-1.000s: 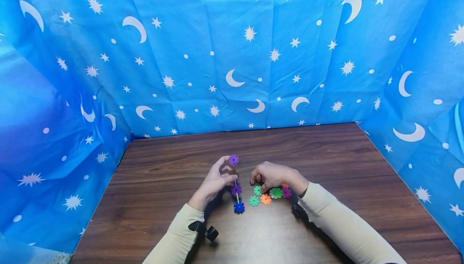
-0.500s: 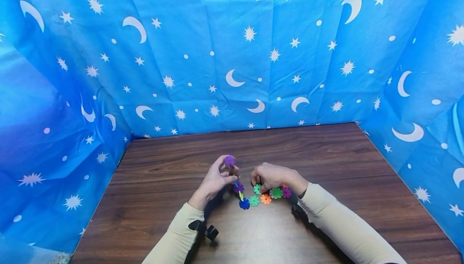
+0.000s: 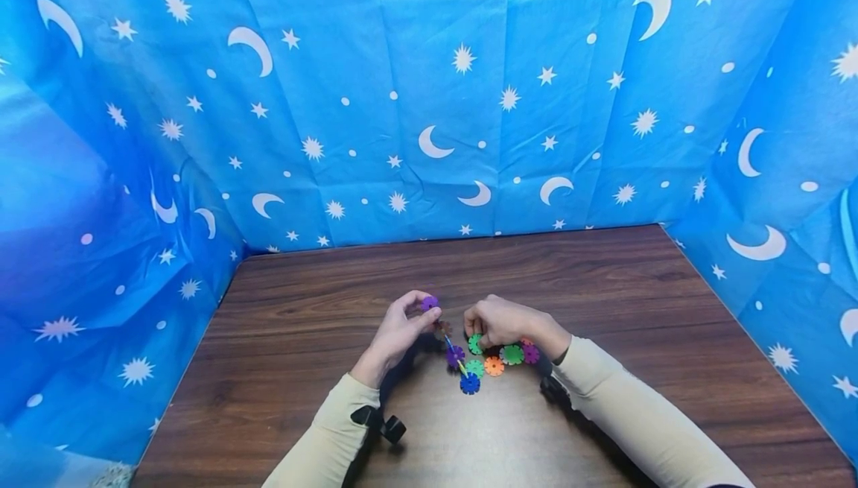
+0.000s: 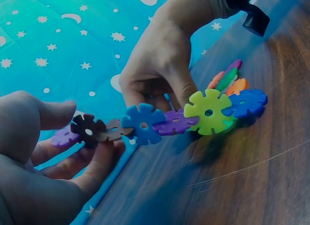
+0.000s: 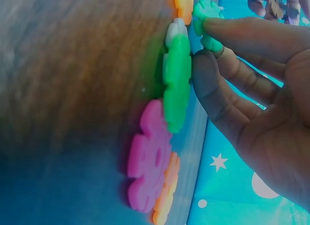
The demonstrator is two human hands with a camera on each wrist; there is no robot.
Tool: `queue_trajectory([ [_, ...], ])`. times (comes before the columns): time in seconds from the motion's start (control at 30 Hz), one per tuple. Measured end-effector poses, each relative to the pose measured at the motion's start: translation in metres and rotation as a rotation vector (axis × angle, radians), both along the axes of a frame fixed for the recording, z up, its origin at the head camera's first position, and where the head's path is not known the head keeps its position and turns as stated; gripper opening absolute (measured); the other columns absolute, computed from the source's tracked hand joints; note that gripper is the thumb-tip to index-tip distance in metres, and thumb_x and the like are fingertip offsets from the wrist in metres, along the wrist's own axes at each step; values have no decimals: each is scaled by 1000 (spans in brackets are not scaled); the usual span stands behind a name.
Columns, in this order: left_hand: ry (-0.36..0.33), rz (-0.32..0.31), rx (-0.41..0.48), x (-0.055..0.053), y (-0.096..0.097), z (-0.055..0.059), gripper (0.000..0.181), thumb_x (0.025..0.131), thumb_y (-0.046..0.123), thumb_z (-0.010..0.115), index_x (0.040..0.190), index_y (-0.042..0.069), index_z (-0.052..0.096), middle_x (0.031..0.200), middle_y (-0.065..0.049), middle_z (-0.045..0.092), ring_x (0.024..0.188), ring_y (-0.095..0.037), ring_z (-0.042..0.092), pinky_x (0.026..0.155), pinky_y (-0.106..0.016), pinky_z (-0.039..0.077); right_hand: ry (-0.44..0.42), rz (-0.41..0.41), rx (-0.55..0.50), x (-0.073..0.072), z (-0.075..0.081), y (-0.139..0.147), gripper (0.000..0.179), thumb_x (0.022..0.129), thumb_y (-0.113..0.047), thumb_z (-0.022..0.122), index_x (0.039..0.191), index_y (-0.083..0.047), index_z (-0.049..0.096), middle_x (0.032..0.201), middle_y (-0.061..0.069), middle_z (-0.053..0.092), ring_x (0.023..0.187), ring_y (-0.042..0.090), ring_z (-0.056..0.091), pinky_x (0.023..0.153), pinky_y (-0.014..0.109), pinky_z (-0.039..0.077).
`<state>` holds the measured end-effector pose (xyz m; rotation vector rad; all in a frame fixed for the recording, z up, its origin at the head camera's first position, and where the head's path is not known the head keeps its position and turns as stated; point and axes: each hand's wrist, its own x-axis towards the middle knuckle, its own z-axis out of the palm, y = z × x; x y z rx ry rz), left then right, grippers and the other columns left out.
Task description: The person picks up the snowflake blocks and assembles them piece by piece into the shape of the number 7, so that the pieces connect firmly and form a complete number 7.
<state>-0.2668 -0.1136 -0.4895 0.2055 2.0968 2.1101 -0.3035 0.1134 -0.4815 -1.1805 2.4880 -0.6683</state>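
Observation:
My left hand (image 3: 400,329) pinches one end of a chain of interlocking notched plastic discs. In the left wrist view a purple disc (image 4: 65,137) and a dark brown disc (image 4: 88,131) sit at the fingers. Beyond them run a brown disc, a blue disc (image 4: 143,124), a purple disc (image 4: 175,122), a lime disc (image 4: 208,112) and a dark blue disc (image 4: 247,103) at the far end. My right hand (image 3: 506,322) pinches a green disc (image 5: 206,14) between thumb and fingers. In the head view the chain slants toward the right hand, its dark blue end beside a light green disc (image 3: 474,368).
Loose discs lie under and beside the right hand: an orange disc (image 3: 494,366), a green disc (image 3: 512,355) over a whitish one, a magenta disc (image 5: 149,157) and another orange disc (image 5: 167,188). The brown wooden table (image 3: 302,413) meets a blue star-and-moon cloth (image 3: 375,123) behind.
The chain in my left hand has swung its lower end to the right, toward the loose discs. The green disc at my right hand has shifted slightly away from me.

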Motion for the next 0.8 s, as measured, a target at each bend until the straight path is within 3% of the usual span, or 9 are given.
queue_trajectory([
  [0.2,-17,50,34,0,4,-1,17,88,-2,68,100,-9,59,89,-5,66,83,-17,67,72,-30,58,0,-12,-3,0,1,0,21,75,0,75,87,-15,68,81,-4,68,72,6,61,64,21,51],
  [0.47,-56,138,71,-1,4,0,14,86,-2,71,92,0,59,81,-4,72,72,-9,67,63,-24,56,5,-3,-65,-3,-2,4,19,74,1,72,82,-15,68,73,-5,63,65,2,55,60,20,49],
  [0.8,-68,139,83,-1,4,2,10,87,0,70,91,0,60,80,-3,72,73,-10,67,65,-26,57,-34,-29,-154,-8,5,6,15,79,-1,70,85,-15,71,73,-8,66,65,3,61,62,21,52],
])
